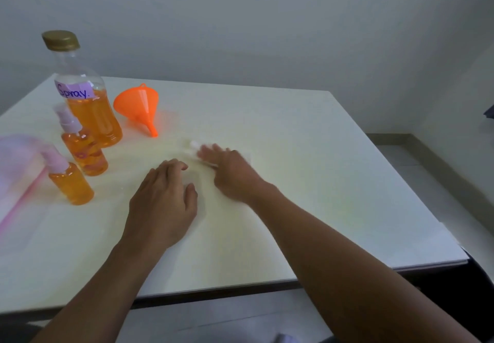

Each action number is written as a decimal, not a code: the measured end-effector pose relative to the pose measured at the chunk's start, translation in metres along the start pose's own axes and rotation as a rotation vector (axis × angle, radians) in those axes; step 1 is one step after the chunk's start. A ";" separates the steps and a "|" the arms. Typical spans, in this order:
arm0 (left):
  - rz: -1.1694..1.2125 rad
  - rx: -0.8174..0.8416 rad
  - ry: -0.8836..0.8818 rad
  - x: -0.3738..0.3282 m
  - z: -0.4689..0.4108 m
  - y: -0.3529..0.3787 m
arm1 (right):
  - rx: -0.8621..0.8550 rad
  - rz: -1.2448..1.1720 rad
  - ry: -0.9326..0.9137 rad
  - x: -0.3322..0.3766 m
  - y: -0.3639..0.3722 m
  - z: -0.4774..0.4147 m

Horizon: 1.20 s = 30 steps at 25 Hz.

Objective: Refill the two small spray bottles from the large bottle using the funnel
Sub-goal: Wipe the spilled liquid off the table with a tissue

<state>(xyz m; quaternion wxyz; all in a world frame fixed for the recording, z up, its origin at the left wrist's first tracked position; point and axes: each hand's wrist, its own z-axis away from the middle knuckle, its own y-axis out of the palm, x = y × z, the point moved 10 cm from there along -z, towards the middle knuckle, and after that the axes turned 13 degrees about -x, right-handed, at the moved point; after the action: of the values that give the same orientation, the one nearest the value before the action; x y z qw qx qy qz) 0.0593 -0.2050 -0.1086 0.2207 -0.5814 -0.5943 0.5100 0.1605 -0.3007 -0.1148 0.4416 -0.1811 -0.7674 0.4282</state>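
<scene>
Liquid of an orange colour is seen in a large clear plastic bottle with a gold screw cap (88,102), on which a paper label reading "Spray." is stuck. The bottle stands upright, capped, at the far left of a white tabletop (320,182).

Just in front of the large bottle, 1 small clear spray bottle with a pale pump top (85,152) is placed, and a 2nd small spray bottle of the same kind (70,184) stands nearer still and slightly to the left. Both are upright, closed and filled with orange liquid.

Just right of the large bottle, an orange plastic funnel (139,107) is laid on its side, its spout turned toward the near edge.

A folded pink and white cloth (16,171) is seen to the left of the 2 small bottles.

Well right of the large bottle and nearer, the left hand (163,198) is rested on the table, its fingers loosely curled and gripping nothing. Beside it, the right hand (230,171) is laid on a white tissue (193,146), its fingers stretched out; they are blurred, so their spacing cannot be told.
</scene>
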 end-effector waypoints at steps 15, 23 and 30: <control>-0.146 0.109 -0.006 0.009 0.002 0.015 | -0.202 0.259 0.295 -0.182 -0.159 0.090; -0.152 0.101 -0.013 0.005 -0.003 0.014 | -0.231 0.028 0.344 -0.111 -0.051 -0.017; -0.088 0.080 -0.027 0.007 -0.004 0.011 | 0.039 0.013 -0.196 -0.020 -0.024 0.056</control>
<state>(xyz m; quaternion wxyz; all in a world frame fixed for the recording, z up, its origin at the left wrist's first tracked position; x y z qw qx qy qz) 0.0665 -0.1998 -0.1188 0.2579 -0.5385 -0.6015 0.5308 0.1270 -0.3549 -0.1195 0.3650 -0.1345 -0.7972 0.4618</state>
